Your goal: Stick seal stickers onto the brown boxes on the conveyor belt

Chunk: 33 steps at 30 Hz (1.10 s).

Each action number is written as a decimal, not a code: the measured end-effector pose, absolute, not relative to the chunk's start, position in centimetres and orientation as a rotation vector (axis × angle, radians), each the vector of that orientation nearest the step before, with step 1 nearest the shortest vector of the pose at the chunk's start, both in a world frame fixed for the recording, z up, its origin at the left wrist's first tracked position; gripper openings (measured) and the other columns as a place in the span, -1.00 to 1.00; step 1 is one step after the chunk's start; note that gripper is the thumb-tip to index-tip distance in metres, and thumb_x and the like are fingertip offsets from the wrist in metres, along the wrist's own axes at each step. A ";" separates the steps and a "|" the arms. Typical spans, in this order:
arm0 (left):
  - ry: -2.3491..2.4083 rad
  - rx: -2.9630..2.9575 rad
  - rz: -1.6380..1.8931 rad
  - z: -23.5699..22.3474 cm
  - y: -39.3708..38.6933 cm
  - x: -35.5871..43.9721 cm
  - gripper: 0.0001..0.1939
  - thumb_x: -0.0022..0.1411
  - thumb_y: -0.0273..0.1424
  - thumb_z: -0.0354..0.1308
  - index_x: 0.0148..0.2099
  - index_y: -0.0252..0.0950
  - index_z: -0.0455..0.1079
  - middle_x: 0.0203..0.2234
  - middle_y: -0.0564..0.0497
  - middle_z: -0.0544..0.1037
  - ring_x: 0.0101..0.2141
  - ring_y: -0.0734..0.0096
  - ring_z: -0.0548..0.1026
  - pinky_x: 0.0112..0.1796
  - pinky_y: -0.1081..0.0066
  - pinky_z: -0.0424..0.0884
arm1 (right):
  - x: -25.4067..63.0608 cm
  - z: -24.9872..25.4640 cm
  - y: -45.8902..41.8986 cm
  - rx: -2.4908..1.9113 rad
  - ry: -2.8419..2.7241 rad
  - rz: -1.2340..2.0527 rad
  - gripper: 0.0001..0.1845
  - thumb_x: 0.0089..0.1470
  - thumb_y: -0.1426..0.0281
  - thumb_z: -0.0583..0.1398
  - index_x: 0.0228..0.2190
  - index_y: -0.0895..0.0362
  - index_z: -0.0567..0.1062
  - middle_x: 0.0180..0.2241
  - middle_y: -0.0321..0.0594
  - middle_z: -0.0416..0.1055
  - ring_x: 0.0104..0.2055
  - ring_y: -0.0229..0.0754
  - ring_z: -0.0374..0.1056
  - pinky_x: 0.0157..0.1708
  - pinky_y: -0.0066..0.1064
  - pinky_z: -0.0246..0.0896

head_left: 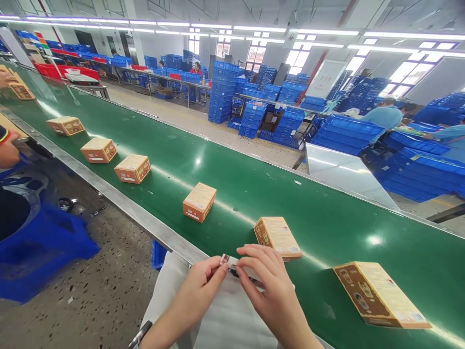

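Observation:
Low in the view, near the belt's front edge, my left hand (203, 286) pinches a small white printed piece (225, 259) between thumb and fingers. It looks like a label or thin packet, though most of it is covered. My right hand (267, 278) is closed over the other end, its thumb and forefinger on a narrow dark-and-white strip. Just beyond my right hand, a brown and cream carton (281, 235) lies on the green conveyor belt (232, 169). Another carton (381, 293) lies to the right.
More cartons (199, 201) sit along the belt to the left. A metal rail (119, 194) edges it. A co-worker's hand (9, 148) and a blue stool (39, 247) are at left. Stacked blue crates (222, 92) stand beyond the belt, with people farther back.

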<state>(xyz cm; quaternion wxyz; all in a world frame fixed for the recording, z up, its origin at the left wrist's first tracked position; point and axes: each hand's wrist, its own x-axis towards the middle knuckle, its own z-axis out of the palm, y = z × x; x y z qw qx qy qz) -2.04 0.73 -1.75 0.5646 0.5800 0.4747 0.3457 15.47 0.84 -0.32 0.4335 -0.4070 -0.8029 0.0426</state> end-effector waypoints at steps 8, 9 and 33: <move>1.238 1.384 0.859 -1.3 1.8 -5.0 -0.59 0.22 -0.04 -0.03 -0.49 -0.22 0.04 -0.58 0.15 0.06 -0.53 0.46 0.07 -0.48 0.44 0.07 | 14.1 -2.2 10.0 -1.249 -1.254 1.051 -0.55 0.01 0.03 0.28 -0.15 0.04 0.46 -0.12 -0.07 0.56 -0.04 0.06 0.46 -0.05 -0.07 0.36; 1.256 1.422 0.867 -1.3 1.9 -5.4 -0.62 0.23 -0.07 -0.03 -0.48 -0.22 0.08 -0.57 0.13 0.16 -0.52 0.44 0.16 -0.46 0.43 0.14 | 13.6 -2.5 11.3 -1.242 -1.244 1.088 -0.48 -0.03 0.02 0.30 -0.11 0.04 0.44 -0.11 -0.07 0.55 -0.04 0.06 0.47 -0.07 -0.08 0.38; 1.068 1.956 0.876 -2.6 5.0 -4.3 -0.74 0.37 -0.46 -0.03 -0.40 -0.26 0.32 0.34 -0.10 0.23 0.37 0.05 0.06 0.31 0.04 0.17 | 12.8 -3.0 14.5 -1.406 -1.173 1.042 -0.58 -0.25 -0.01 0.27 -0.49 0.10 0.53 -0.36 -0.11 0.58 -0.29 0.02 0.45 -0.36 -0.29 0.30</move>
